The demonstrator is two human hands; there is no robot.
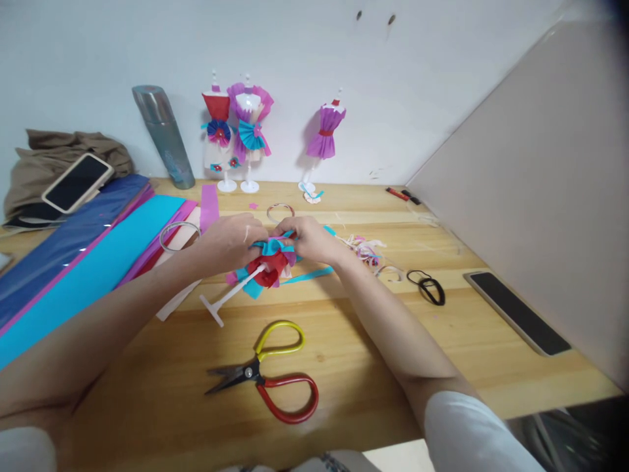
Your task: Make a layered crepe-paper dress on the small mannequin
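Observation:
A small white mannequin stand (230, 293) lies tilted over the wooden table, its base toward me. Its body wears red crepe paper (269, 269) with blue and purple pieces around it. My left hand (236, 239) pinches the blue crepe paper (273, 247) from the left. From the right, my right hand (307, 237) has its fingers closed at the same blue paper, close to the left fingertips. Both sets of fingertips are partly hidden. Scissors (249, 372) with one yellow and one red handle lie with parted blades below the mannequin.
Three dressed mannequins (216, 108) stand by the wall, beside a bottle (164, 137). Crepe sheets (113, 242), a tape roll (179, 236) and a phone (78, 183) are left. Paper scraps (366, 249), black bands (427, 287) and another phone (515, 311) are right.

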